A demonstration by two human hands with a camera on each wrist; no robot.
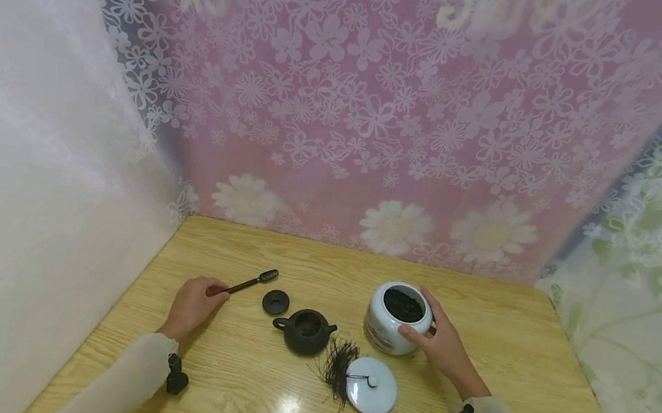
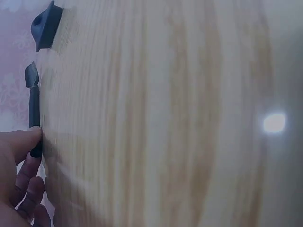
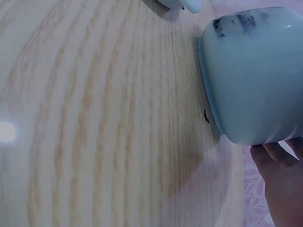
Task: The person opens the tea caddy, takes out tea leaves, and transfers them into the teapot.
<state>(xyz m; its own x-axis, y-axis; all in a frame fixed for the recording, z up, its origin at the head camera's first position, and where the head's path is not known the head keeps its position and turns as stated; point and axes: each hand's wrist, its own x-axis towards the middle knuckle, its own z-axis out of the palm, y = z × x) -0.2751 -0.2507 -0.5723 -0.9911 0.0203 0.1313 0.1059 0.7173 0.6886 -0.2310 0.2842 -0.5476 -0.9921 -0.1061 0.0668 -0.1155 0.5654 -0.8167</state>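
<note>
My left hand [image 1: 194, 307] pinches the handle end of a slim black tea scoop [image 1: 245, 285] between thumb and fingers. In the left wrist view, the tea scoop [image 2: 34, 106] lies close along the wooden table. On the right, a white porcelain tea jar [image 1: 379, 333] stands lidless, with dark tea leaves [image 1: 403, 305] inside. My right hand [image 1: 444, 344] grips its right side, thumb at the front and fingers behind. Some fingers are hidden by the jar. The right wrist view shows the jar's painted side [image 3: 251, 80] and its base on the table.
A small dark teapot [image 1: 305, 341] sits uncovered mid-table, its round black lid [image 1: 276, 302] to its upper left. Nearer me lies the jar's white lid [image 1: 376, 394] with a dark tassel [image 1: 339, 369] beside it. Patterned curtains [image 1: 328, 130] border the wooden table [image 1: 222, 386].
</note>
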